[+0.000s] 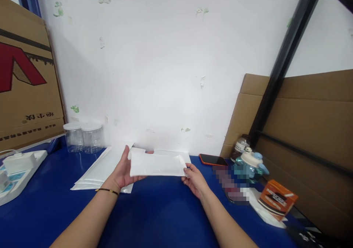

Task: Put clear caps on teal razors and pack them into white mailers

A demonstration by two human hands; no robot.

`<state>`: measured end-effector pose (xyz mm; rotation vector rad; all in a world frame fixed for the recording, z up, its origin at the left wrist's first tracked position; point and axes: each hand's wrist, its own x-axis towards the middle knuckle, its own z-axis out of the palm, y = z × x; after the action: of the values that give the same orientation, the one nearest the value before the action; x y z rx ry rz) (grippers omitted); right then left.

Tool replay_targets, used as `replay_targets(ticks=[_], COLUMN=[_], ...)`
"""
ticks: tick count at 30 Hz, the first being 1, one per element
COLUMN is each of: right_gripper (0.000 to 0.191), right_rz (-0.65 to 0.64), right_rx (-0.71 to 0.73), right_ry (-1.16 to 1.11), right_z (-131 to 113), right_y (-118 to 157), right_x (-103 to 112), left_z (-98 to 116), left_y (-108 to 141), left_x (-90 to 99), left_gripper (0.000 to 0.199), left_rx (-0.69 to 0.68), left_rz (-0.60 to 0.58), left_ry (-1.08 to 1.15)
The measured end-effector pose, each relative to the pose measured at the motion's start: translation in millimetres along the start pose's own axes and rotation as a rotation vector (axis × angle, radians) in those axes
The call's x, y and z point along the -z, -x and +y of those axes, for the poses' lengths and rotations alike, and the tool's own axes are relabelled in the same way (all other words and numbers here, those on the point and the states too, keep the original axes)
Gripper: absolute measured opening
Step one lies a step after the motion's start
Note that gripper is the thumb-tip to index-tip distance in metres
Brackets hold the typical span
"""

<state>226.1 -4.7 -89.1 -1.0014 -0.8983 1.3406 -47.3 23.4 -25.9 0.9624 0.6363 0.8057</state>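
Between my two hands, above the blue table, is a flat white envelope [157, 165] with its long side running left to right. My left hand [124, 171] holds its left end, thumb up in front and fingers under and behind it. At the right end, my right hand [193, 180] pinches the lower corner with thumb and fingers, near a small flap or crease. A stack of white envelopes [96, 171] lies on the table behind and left of my left hand. More white sheet-like material [176, 153] shows behind the held envelope, partly hidden.
Two clear jars [92, 137] with white lids stand by the wall. Left are a power strip [24, 174] and a large cardboard box [27, 75]. Right are a phone [212, 160], a brown bottle [241, 147], a teal drinking bottle [249, 165] and an orange box [278, 199].
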Motion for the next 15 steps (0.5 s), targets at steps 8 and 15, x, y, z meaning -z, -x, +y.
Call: replay_targets(ticks=[8, 15], right_gripper=[0.027, 0.041], right_rz=[0.000, 0.099], right_rx=[-0.058, 0.348], right_ry=[0.279, 0.890], right_z=[5, -4], right_y=[-1, -1], right_x=[2, 13], left_z=[-4, 3], left_y=[-9, -2], left_x=[13.8, 24.1], left_gripper=[0.057, 0.063], left_rx=[-0.027, -0.048], left_rz=[0.044, -0.017], left_ry=[0.174, 0.092])
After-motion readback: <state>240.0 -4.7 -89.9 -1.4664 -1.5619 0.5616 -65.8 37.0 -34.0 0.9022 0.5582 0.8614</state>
